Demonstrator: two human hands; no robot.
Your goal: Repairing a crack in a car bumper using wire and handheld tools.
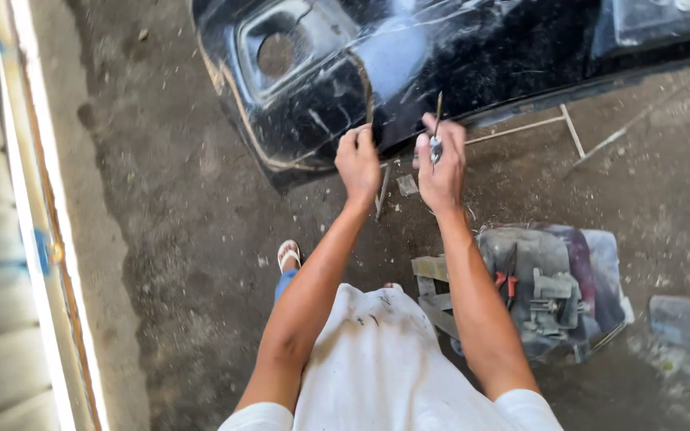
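Observation:
A scratched black car bumper (457, 56) rests on a thin metal stand (549, 126) over the dirt floor. My left hand (358, 162) grips the bumper's lower edge beside a long crack (366, 84) that runs up the panel. My right hand (442, 164) is closed around a thin metal tool (438, 128), its tip pointing up against the bumper just right of the crack. A rectangular recess with a round hole (279, 49) sits in the bumper's left part.
A grey cloth tool bag (557, 283) with metal pieces and red-handled pliers lies on the floor at my right. A pale wall with a painted ledge (37, 239) runs along the left. My sandalled foot (287, 255) stands below the bumper.

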